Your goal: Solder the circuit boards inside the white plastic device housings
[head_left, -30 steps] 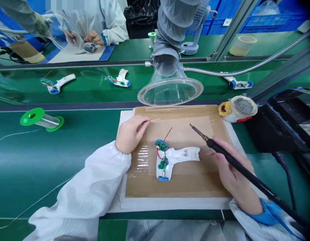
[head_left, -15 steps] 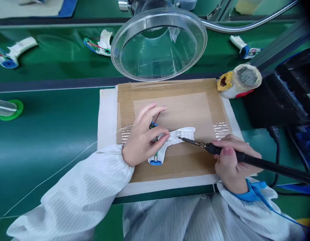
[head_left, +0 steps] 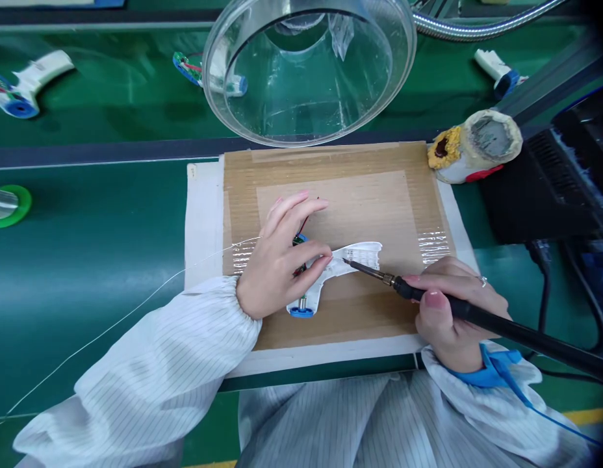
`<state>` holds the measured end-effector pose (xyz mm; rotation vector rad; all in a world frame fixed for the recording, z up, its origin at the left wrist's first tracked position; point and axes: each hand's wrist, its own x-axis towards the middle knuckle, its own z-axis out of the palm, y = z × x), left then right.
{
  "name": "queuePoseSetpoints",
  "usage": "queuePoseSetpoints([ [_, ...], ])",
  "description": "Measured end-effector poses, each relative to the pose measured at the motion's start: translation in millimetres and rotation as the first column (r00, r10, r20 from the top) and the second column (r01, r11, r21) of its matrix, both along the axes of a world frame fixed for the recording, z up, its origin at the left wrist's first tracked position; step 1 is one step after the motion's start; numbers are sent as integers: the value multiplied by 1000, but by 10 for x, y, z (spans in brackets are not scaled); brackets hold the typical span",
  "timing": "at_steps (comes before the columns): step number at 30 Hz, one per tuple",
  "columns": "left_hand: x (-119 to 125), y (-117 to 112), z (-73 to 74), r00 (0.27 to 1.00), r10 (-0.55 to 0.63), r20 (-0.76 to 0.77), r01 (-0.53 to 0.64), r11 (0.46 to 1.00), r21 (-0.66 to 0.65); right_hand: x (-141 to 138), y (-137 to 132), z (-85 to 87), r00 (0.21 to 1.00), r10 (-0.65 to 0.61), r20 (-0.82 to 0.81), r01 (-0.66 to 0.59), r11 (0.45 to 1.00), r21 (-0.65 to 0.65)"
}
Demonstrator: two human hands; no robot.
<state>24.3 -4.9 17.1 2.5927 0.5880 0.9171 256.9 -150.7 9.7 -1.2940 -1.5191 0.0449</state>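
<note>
**Left hand** (head_left: 277,266): your fingers (head_left: 301,207) curl closely over a white moulded plastic housing (head_left: 355,255), apparently pinning it so it cannot shift. A hair-thin silver solder wire (head_left: 184,276) runs from this hand; you cannot tell where its end lies.

**Right hand** (head_left: 452,312): your fingers wrap a slim black soldering iron (head_left: 481,322) in a pen grip, which seems chosen for fine control. Its narrow steel tip (head_left: 367,272) points at the housing, either touching it or just above it; you cannot tell which.

**Work piece:** the T-shaped housing lies mid-mat, with a round blue end cap (head_left: 301,312) showing. A green circuit board (head_left: 297,240) and a red wire (head_left: 306,224) are mostly hidden by your left hand.

**Surroundings:** a brown cardboard mat (head_left: 331,162) wrapped in clear film rests on a white sheet (head_left: 204,221) on a green conveyor belt (head_left: 87,214). Beside the mat, within reach of the iron, sits a round brass-wool tip cleaner (head_left: 474,146). A clear plastic fume hood (head_left: 306,78) hangs above.

**Arms:** both forearms angle inward in white striped sleeves (head_left: 150,364), with a blue wrist strap (head_left: 487,370) on the right.
</note>
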Motion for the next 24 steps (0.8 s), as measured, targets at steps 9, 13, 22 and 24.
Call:
queuePoseSetpoints([
  [9, 97, -65, 34, 996, 90, 4, -90, 996, 10, 4, -49, 23, 991, -137, -4, 135, 985, -107],
  [13, 100, -70, 30, 995, 96, -7, -96, 995, 10, -12, -11, 13, 991, -137, -6, 136, 988, -67],
  [22, 90, -59, 21, 997, 81, -12, -81, 997, -2, -12, 47, 6, 995, -100, -5, 100, 994, -44],
  [24, 80, -54, 26, 996, 89, -5, -89, 996, -1, -8, 46, -9, 996, -93, -16, 93, 996, -13],
])
